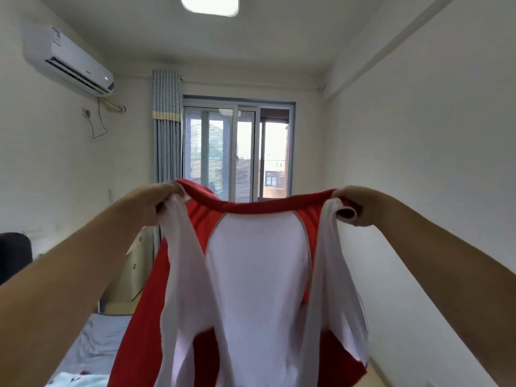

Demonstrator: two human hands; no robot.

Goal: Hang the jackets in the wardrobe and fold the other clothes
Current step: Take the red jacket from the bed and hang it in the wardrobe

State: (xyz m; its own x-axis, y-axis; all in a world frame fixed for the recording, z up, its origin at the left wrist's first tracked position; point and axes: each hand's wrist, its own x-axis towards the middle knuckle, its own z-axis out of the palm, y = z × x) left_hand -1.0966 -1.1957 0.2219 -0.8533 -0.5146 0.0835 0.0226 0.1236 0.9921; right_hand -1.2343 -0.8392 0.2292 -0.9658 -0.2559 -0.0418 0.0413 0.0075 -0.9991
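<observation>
- A red and white shirt point(257, 275) hung in the air in front of the person. Its white panel faced the camera, with red at the collar band, the shoulders and the lower corners.
- The left hand point(150, 202) had its fingers curled round the shirt's top left corner, bunching white cloth there. The right hand point(360, 205) gripped the top right corner likewise (a small red loop of cloth poked out beside its fingers).
- The hands were well apart, and the red collar band sagged shallowly between them.
- The shirt's lower end ran off the bottom of the view, so whether it touched anything could not be told.
- Below and left of the shirt lay a bed point(92, 342) with a rumpled grey-blue sheet. A light blue cloth point(75, 379) with dark spots lay on it at the bottom edge.
- Past the bed stood a pale wooden cabinet point(136, 272), partly hidden by the shirt and the left arm.
- A dark shape point(14, 255) sat at the far left edge (too cut off to name).
- A window point(237, 152) filled the far end of the room, with a curtain point(167, 129) gathered at its left side.
- An air conditioner point(67, 60) was mounted high on the left, and a ceiling light point(209, 5) showed overhead.
- A plain white wall point(432, 135) ran along beside the right arm. A strip of pale floor point(391, 378) showed between that wall and the shirt.
</observation>
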